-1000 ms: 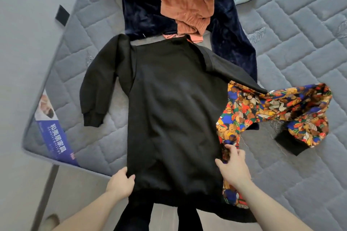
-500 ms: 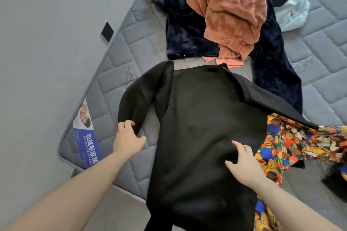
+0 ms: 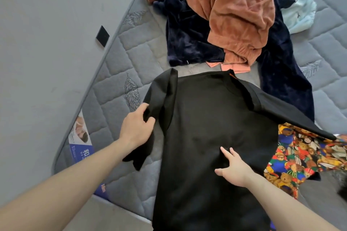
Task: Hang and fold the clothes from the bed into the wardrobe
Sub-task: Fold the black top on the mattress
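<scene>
At the near edge of the mattress (image 3: pixel 116 88), the black top (image 3: pixel 216 137) lies flat, back up as far as I can tell, hem toward the person and neck away, long axis running near to far. Right hand (image 3: pixel 234 170) rests on the body panel near its middle, fingers straight and spread, pressing the cloth down, gripping nothing. Left hand (image 3: pixel 137 129) is at the left sleeve (image 3: pixel 159 103), fingers and thumb curled round the cloth about halfway along; cuff end hangs loose below the hand, toward the person. From that grip the body panel lies to the right, just beside; judged next move is carrying the sleeve rightward across the panel, and the left hand is the nearer one for it. Right sleeve runs out to the far right, over a bear-print garment (image 3: pixel 304 157), well apart from either hand. Fabric: matt black, smooth, medium weight by the look, a few shallow creases near the right hand; small orange tab at the neck. Beyond the neck: a navy plush garment (image 3: pixel 189 43) with a rust garment (image 3: pixel 238 11) heaped on it, a pale blue piece (image 3: pixel 300 9) further right. Wardrobe not in view
</scene>
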